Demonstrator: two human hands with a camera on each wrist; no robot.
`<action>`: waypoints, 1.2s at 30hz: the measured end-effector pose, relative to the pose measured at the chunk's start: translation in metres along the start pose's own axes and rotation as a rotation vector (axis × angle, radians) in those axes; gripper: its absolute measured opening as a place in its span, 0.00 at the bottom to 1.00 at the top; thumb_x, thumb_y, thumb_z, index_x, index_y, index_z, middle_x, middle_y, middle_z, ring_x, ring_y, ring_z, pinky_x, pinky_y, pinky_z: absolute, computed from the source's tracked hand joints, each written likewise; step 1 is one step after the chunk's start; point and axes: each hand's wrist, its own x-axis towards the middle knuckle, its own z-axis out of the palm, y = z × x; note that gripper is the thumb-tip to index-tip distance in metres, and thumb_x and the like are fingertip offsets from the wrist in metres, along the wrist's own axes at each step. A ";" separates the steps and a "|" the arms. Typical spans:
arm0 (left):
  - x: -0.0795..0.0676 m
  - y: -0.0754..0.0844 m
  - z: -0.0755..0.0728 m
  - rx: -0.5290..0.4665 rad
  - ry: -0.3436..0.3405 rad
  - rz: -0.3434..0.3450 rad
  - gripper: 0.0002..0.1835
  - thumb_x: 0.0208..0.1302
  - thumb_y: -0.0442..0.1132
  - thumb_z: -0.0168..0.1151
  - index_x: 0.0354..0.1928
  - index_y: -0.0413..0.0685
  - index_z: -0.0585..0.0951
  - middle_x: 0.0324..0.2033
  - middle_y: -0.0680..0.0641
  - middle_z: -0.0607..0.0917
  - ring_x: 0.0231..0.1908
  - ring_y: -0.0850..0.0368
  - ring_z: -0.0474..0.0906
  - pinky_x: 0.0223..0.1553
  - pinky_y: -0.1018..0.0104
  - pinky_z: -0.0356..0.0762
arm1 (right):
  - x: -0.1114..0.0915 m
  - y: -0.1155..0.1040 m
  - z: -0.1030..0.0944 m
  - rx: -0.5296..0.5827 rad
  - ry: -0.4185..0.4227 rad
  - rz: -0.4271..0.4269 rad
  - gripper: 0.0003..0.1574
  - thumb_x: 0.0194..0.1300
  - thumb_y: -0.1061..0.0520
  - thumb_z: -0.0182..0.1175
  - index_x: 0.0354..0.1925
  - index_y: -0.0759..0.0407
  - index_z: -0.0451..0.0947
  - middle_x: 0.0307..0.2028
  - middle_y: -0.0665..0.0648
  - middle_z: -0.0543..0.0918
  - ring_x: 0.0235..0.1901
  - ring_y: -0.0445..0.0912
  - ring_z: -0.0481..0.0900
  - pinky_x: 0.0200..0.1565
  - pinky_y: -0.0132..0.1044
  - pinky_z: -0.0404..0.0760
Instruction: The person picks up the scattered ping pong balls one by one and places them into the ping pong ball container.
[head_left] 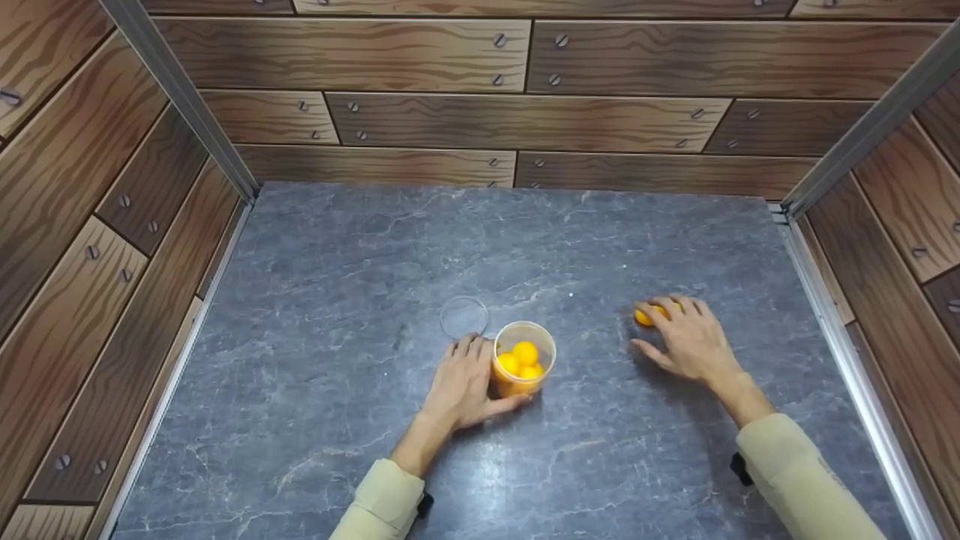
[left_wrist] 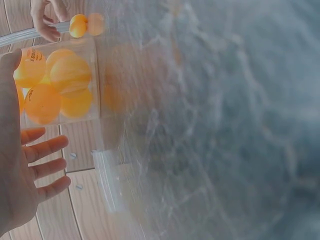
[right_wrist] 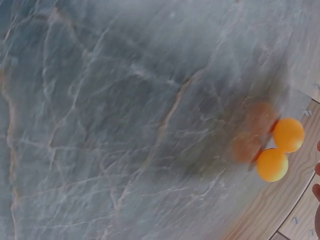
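A clear plastic tub [head_left: 541, 338] stands upright on the table, with several orange ping-pong balls [head_left: 525, 353] inside. My left hand [head_left: 461, 382] is at the tub's left side, its thumb across the near side. In the left wrist view the fingers [left_wrist: 47, 150] of that hand stretch out straight beside the tub. To the right, my right hand [head_left: 686, 341] hovers low over two loose orange ping-pong balls [right_wrist: 272, 165], its fingers loosely bent and partly hiding them in the head view. Those balls touch each other on the table, and no grip on them shows.
A clear round lid [head_left: 464, 318] lies just beyond the left hand. The grey marbled table [head_left: 337, 262] is bounded by wood-patterned walls [head_left: 420, 56] at the back and sides. Metal rails [head_left: 847, 337] run along the side edges.
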 end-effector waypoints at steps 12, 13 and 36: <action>0.001 0.000 0.000 0.028 0.002 0.004 0.50 0.56 0.84 0.57 0.59 0.45 0.75 0.55 0.44 0.84 0.61 0.46 0.79 0.60 0.51 0.78 | 0.004 0.015 0.011 -0.032 -0.012 -0.002 0.34 0.66 0.42 0.71 0.64 0.56 0.80 0.57 0.65 0.84 0.59 0.66 0.78 0.61 0.64 0.75; 0.001 0.000 0.000 0.026 0.004 0.005 0.50 0.56 0.83 0.58 0.59 0.46 0.75 0.54 0.44 0.84 0.61 0.46 0.79 0.59 0.52 0.79 | 0.004 0.016 0.012 -0.034 -0.001 -0.009 0.34 0.66 0.43 0.71 0.64 0.56 0.80 0.56 0.65 0.84 0.59 0.66 0.78 0.61 0.64 0.75; 0.001 0.000 0.000 0.037 0.020 0.012 0.49 0.55 0.83 0.59 0.58 0.46 0.75 0.53 0.44 0.84 0.59 0.47 0.79 0.57 0.52 0.79 | 0.007 0.030 0.026 -0.021 0.068 -0.056 0.27 0.64 0.51 0.73 0.59 0.59 0.82 0.53 0.64 0.85 0.54 0.64 0.79 0.57 0.62 0.77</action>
